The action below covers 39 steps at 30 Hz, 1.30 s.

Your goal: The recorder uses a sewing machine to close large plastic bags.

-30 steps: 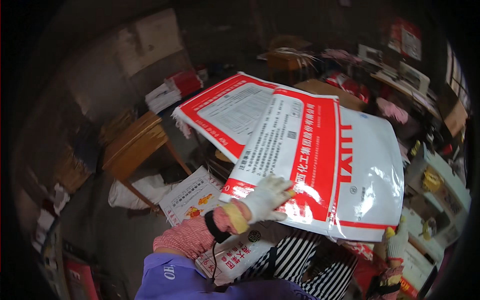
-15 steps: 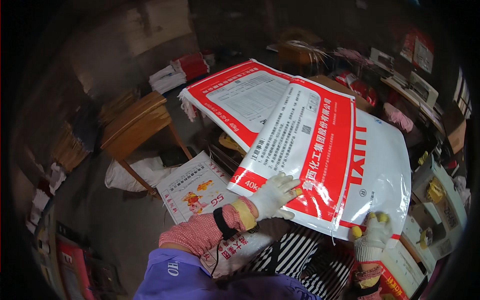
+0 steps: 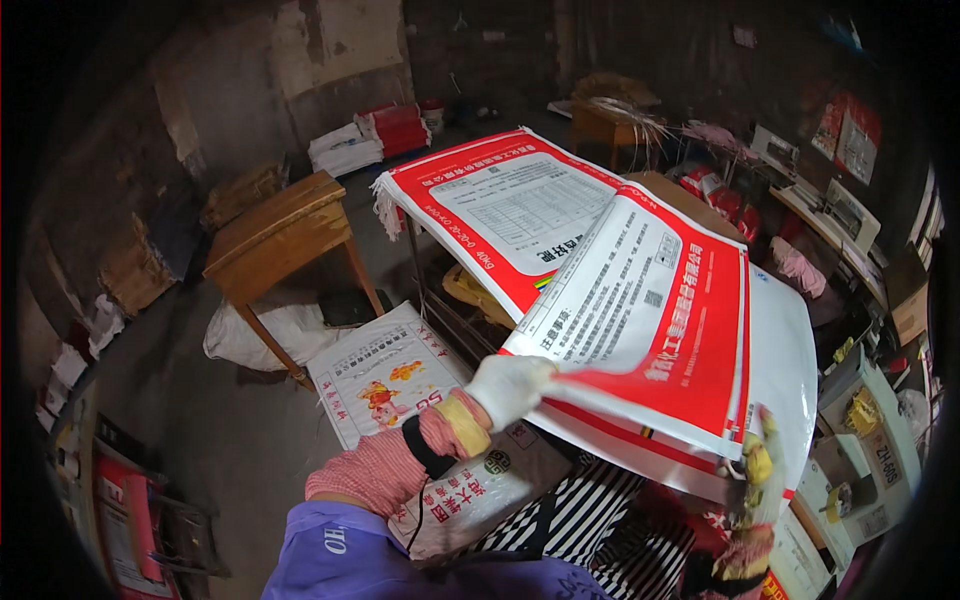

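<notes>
A pile of flat red-and-white woven sacks [image 3: 640,399] lies in front of me, with printed panels facing up. My left hand [image 3: 512,388], in a white glove, is closed on the near left edge of the top sack and lifts it in a fold. Beneath it the red and white of a lower sack shows. My right hand [image 3: 760,475], gloved with yellow fingertips, is at the near right corner, its fingers closed about the sack's edge and slightly blurred. Another sack [image 3: 500,215] extends toward the far left of the pile, with threads hanging off its corner.
A wooden table [image 3: 275,235] stands at the left, beside a white bundle [image 3: 265,335]. Printed white sacks [image 3: 385,370] lie low beside my left arm. Pale sewing machines [image 3: 865,465] stand at right. Stacked sacks [image 3: 360,140] rest by the back wall.
My left hand has gone from lying spread on the top sack to gripping its near edge, raising and folding it. My right hand stays at the near right corner, its fingers turned more upright.
</notes>
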Motion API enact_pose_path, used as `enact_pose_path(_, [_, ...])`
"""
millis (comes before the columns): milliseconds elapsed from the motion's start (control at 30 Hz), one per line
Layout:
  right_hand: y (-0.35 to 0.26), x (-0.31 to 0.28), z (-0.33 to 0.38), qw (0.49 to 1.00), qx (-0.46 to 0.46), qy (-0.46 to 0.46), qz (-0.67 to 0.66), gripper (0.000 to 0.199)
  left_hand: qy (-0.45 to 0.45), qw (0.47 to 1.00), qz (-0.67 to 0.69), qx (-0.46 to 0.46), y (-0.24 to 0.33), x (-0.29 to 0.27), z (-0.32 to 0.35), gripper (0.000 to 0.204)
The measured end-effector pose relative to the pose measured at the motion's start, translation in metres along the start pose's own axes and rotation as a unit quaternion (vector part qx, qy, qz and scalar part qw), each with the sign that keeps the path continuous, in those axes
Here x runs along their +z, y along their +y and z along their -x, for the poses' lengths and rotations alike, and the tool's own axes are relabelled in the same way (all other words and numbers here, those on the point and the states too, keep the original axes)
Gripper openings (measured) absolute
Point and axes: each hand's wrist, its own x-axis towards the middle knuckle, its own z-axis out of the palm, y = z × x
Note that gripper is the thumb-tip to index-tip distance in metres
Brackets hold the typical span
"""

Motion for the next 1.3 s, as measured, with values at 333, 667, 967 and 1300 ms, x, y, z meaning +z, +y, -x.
enact_pose_path(333, [0.03,-0.113,0.039,0.93,0.091,0.257,0.246,0.04,0.285,0.447,0.847,-0.041,-0.082,-0.036,-0.056,0.033])
enact_pose_path(667, [0.012,0.043,0.068,0.862,0.059,-0.286,0.414,0.029,0.27,0.651,0.626,-0.334,-0.119,-0.026,0.039,0.056])
enact_pose_path(967, [0.032,0.015,-0.029,0.751,-0.078,-0.036,0.655,0.02,-0.001,0.828,0.543,-0.139,0.036,0.049,0.161,0.039])
enact_pose_path(1300, [0.045,0.001,-0.069,0.552,-0.126,-0.116,0.816,0.024,-0.129,0.459,0.816,-0.328,-0.035,0.048,0.233,0.046])
